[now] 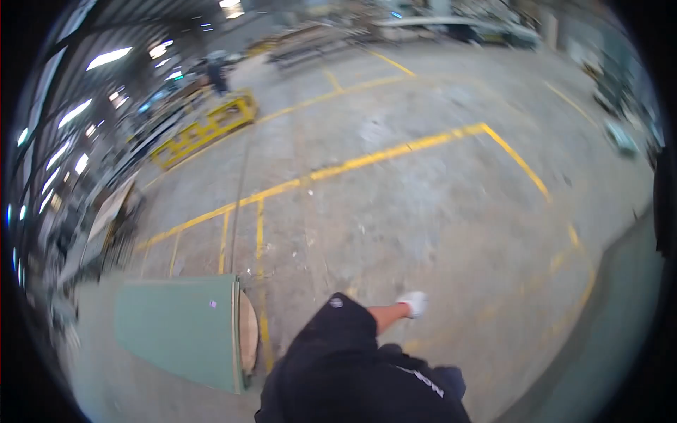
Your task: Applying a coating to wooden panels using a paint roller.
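My left hand [415,304] wears a white glove and hangs in front of my body, above the concrete floor [395,233]. The bare forearm [388,316] comes out of a dark short sleeve. The fingers are blurred, so their pose does not show, and I make out nothing held in them. No part of my right hand appears. To the left of my body lies a stack of large green boards [180,324] with a small pale label on top. A brown, rounded board edge [247,331] sticks out along its right side.
Yellow lines [381,155] mark the floor. A yellow metal frame [204,130] stands at the far left, with a person [217,72] in dark clothes behind it. Stacked materials [317,46] line the far side. A greenish surface [599,303] curves along the right.
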`<state>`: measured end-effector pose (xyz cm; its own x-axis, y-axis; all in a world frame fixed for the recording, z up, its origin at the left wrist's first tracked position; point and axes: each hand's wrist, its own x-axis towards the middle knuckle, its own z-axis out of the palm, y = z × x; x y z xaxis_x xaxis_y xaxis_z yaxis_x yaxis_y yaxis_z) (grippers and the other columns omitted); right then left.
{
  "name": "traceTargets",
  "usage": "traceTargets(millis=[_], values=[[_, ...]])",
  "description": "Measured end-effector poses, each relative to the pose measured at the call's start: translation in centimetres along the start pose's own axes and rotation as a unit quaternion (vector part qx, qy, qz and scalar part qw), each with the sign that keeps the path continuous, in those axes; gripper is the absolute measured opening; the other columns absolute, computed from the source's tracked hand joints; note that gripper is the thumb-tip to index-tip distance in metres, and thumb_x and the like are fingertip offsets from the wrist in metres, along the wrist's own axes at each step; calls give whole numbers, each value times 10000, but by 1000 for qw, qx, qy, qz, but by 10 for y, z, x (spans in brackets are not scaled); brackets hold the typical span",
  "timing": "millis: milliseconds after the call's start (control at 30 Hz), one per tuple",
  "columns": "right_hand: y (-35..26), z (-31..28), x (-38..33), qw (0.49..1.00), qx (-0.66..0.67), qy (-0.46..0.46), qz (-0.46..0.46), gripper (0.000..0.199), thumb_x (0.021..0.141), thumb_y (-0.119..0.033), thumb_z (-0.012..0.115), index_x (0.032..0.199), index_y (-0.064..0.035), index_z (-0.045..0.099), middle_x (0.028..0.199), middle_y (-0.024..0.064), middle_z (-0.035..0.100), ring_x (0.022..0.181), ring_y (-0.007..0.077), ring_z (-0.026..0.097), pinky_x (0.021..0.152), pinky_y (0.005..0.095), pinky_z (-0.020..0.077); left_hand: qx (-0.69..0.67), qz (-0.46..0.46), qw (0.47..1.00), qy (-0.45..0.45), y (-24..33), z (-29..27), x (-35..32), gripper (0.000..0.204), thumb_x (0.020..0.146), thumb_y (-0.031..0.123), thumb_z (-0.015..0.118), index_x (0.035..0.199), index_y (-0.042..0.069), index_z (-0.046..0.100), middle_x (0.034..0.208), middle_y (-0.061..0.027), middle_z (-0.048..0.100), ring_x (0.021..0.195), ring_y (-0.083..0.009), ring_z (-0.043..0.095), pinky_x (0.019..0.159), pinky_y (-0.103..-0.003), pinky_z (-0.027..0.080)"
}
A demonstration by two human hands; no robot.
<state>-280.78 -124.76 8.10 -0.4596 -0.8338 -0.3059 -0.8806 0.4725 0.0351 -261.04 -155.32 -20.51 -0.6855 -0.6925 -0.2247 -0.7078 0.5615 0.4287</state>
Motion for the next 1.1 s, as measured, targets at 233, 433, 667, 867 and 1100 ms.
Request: traceTargets(millis=[233, 433, 667, 867, 1100], values=[[213, 250, 418, 949, -44, 285, -130, 473, 989, -466, 475, 1127, -49, 652, 1112, 152, 669, 995, 287, 638, 826, 460, 520, -74, -29, 989, 123, 188, -203, 326, 365, 940, 367, 473, 944, 66, 679, 950, -233, 679, 890, -428, 654, 782, -526, 514], [450, 257, 551, 827, 487, 169, 226, 349, 943, -394, 605, 1015, -55, 650, 959, 112, 652, 851, 236, 603, 697, 401, 502, -7, -70, 990, -119, 115, -144, 449, 412, 985, 369, 417, 1053, 83, 706, 1021, -226, 686, 944, -427, 653, 820, -527, 507], [551, -165, 842, 891, 249, 221, 307, 525, 846, -505, 631, 812, 17, 675, 792, 269, 632, 724, 402, 632, 636, 480, 464, 277, -182, 864, -378, 16, -83, 576, 422, 830, 388, 621, 1167, 149, 704, 1235, -135, 660, 1135, -278, 639, 935, -441, 500], [637, -16, 1026, 901, 184, 129, 372, 495, 943, -414, 453, 795, -17, 709, 813, 238, 679, 764, 383, 680, 681, 509, 510, 263, 17, 914, -309, 117, -127, 968, 346, 868, 359, 562, 1041, 112, 732, 1098, -165, 696, 1011, -322, 678, 869, -471, 520], [612, 101, 1125, 958, 119, -44, 255, 379, 891, -370, 568, 1169, -160, 718, 1284, 118, 641, 1185, 322, 603, 1031, 479, 438, 10, -47, 998, 32, 335, -328, 1435, 509, 890, 459, 522, 856, -8, 721, 940, -283, 657, 915, -462, 640, 852, -516, 500]])
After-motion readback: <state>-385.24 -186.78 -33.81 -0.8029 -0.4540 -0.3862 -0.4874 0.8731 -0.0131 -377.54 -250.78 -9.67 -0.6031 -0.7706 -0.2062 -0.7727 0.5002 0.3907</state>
